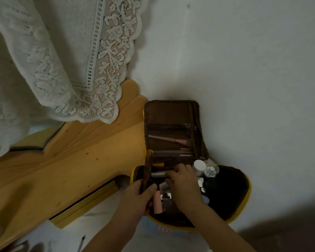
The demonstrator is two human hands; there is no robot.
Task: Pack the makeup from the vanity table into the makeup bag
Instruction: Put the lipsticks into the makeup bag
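- A brown fabric makeup bag with yellow piping (231, 193) is seen open on a white surface against a white wall (244, 70); its flat rectangular lid (171, 113) is stood up and leaned back towards the wall, so the long axis of the bag runs from the viewer to the wall.
- One pale pink makeup brush (168, 140) is held in the lid's pockets, lying crosswise with its bristles pointing right; thinner sticks are tucked below it, too blurred to be counted.
- Two hands are counted; the bag's brown near-left rim is pinched by the left hand (138, 199), thumb over fingers; the right hand (183, 186) is reached into the bag, its fingertips curled around a slim silver tube (158, 174) lying crosswise.
- One pink cylindrical tube (157, 202), one white-capped round bottle (199, 167) and one clear glass bottle (210, 170) are seen inside.
- One white lace curtain (62, 57) is hung over a yellow pine wooden frame (80, 160).
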